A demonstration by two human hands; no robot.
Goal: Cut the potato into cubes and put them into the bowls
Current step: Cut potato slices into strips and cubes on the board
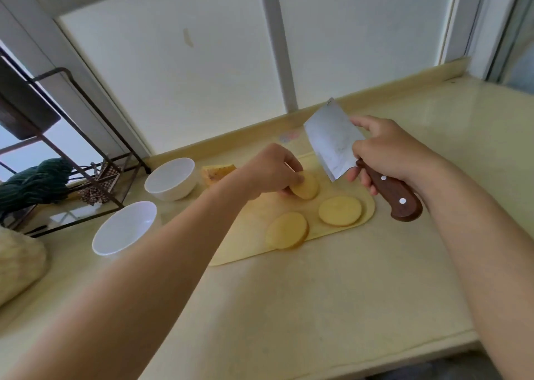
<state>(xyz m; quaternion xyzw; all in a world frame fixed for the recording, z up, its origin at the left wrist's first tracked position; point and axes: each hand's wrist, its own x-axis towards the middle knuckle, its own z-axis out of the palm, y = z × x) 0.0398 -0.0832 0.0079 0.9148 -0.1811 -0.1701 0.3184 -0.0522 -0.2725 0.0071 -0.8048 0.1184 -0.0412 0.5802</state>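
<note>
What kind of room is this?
Probably a home kitchen: the right hand holds a cleaver, potato slices lie on a cutting board, and two white bowls stand on the counter by a window.

Finding: my left hand [268,171] covers part of one potato slice [307,190]. My forearm [173,249] hides the left end of the cutting board [248,243]. The rack [26,110] is cut off at the left edge.

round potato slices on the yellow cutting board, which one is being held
The far pale-yellow round slice, pinched by the left hand. The near-left slice and near-right slice lie flat on the yellow cutting board, untouched.
</note>
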